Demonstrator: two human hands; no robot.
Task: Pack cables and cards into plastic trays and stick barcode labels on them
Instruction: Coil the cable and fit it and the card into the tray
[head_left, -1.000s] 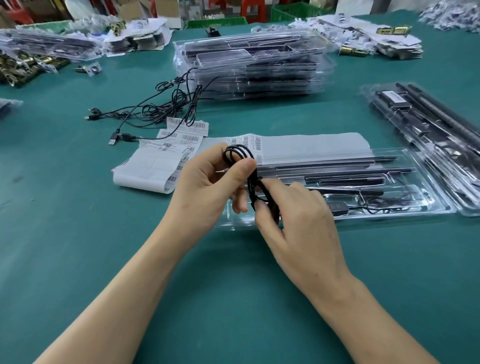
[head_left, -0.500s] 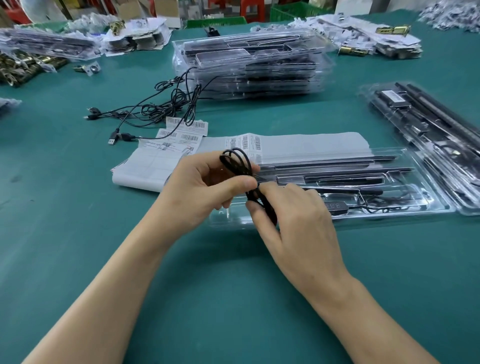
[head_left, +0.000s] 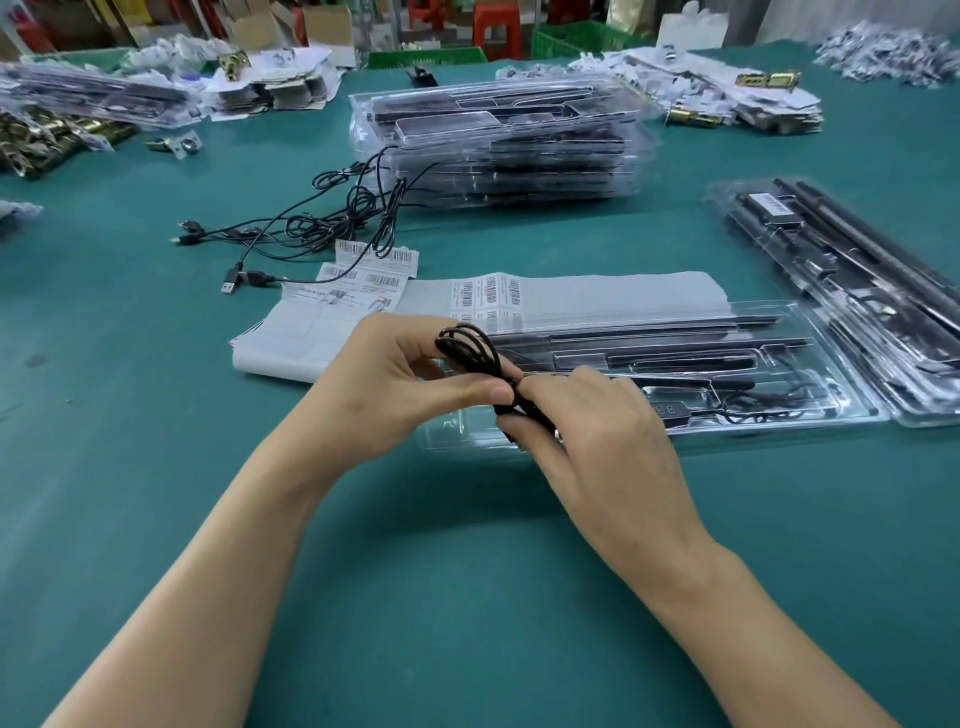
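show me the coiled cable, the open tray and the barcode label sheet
coiled cable (head_left: 466, 343): head view, top loop of the coil
open tray (head_left: 451, 434): head view, clear left end of the tray
barcode label sheet (head_left: 623, 295): head view, blank right part of the sheet

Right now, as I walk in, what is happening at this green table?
A person holds a coiled black cable in both hands over the left end of a clear tray: the left hand pinches the loops, the right hand grips the lower part. The tray already holds dark parts. Barcode label sheets lie behind it; loose cables and stacked trays sit further back.
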